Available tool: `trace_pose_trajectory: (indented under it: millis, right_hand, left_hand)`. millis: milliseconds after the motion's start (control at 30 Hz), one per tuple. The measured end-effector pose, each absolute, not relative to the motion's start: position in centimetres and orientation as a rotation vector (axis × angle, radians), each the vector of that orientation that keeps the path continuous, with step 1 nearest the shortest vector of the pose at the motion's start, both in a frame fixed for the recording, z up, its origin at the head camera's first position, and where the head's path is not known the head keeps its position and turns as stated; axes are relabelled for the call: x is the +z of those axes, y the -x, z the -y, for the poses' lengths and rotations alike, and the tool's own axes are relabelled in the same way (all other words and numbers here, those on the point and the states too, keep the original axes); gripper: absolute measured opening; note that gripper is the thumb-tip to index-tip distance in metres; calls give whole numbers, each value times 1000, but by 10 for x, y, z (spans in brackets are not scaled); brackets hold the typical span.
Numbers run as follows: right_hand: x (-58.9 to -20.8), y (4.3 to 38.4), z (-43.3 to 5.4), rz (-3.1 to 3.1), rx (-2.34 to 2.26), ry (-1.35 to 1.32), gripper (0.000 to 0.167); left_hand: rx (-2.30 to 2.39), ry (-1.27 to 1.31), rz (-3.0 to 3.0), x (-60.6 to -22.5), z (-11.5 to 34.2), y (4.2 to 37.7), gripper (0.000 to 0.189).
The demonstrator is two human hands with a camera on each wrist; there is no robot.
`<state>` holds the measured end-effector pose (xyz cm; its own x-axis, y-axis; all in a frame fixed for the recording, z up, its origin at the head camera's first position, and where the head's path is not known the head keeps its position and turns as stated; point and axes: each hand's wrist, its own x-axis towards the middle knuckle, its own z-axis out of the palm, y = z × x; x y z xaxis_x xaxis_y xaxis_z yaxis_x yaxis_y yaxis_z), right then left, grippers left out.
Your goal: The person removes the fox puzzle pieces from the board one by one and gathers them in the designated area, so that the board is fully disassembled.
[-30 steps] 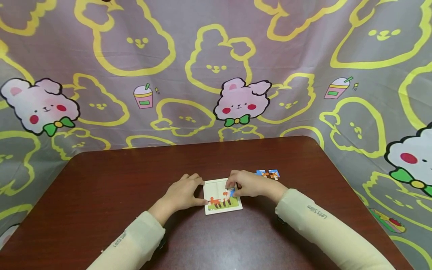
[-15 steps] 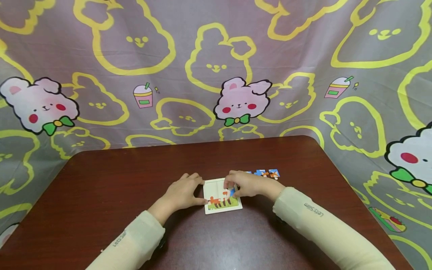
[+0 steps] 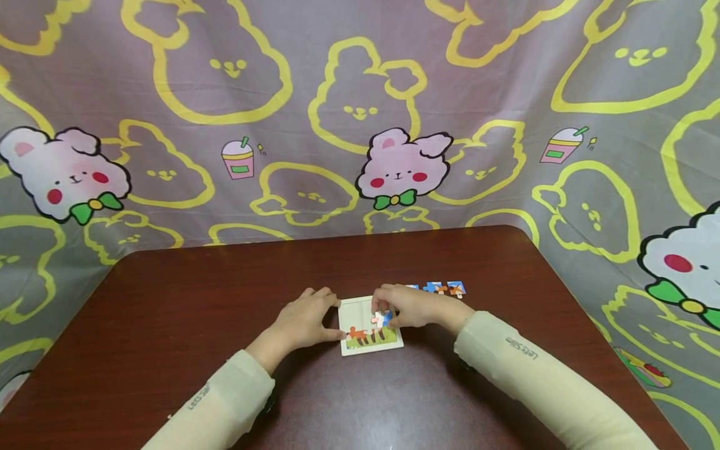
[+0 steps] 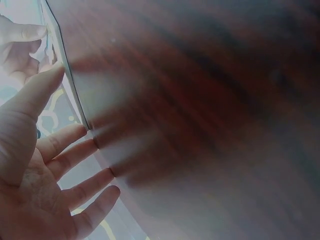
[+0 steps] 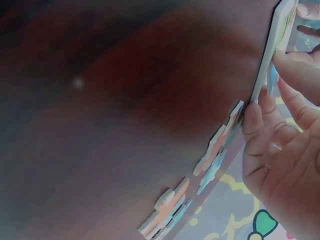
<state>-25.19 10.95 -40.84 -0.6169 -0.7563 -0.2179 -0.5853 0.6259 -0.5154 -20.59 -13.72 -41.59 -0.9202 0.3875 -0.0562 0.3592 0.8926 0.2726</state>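
A square puzzle tray (image 3: 372, 351) with a pale rim lies on the table. Along its near side sit fitted pieces (image 3: 371, 338) with green grass and orange-brown animal parts; its far part shows pale bare board. My left hand (image 3: 304, 320) rests at the tray's left side, thumb and fingertips touching the edge. In the left wrist view its fingers (image 4: 82, 189) are spread and fairly straight. At the tray's right side my right hand (image 3: 417, 305) pinches a blue, white and orange puzzle piece (image 3: 385, 319) between thumb and fingers. The hand partly covers this piece.
Several loose blue and orange puzzle pieces (image 3: 435, 287) lie beyond the right hand, and the right wrist view shows these loose pieces (image 5: 215, 150) near its fingers. A patterned cloth (image 3: 315, 125) hangs behind the brown table (image 3: 225, 275).
My right hand has shifted slightly left, uncovering another loose piece behind it. The pinched piece has turned a little in the tray and shows more white. My left hand stays put.
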Motion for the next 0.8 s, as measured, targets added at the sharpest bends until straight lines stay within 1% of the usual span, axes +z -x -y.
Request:
trace_pose_trajectory:
  millis: [333, 800]
  right_hand:
    - [-410, 250, -110, -2412, -639, 1047, 27]
    - [-410, 248, -113, -2402, -741, 1104, 23]
  left_hand:
    - [403, -581, -2957, -417, 137, 205, 60]
    - [396, -588, -2967, -415, 137, 205, 62]
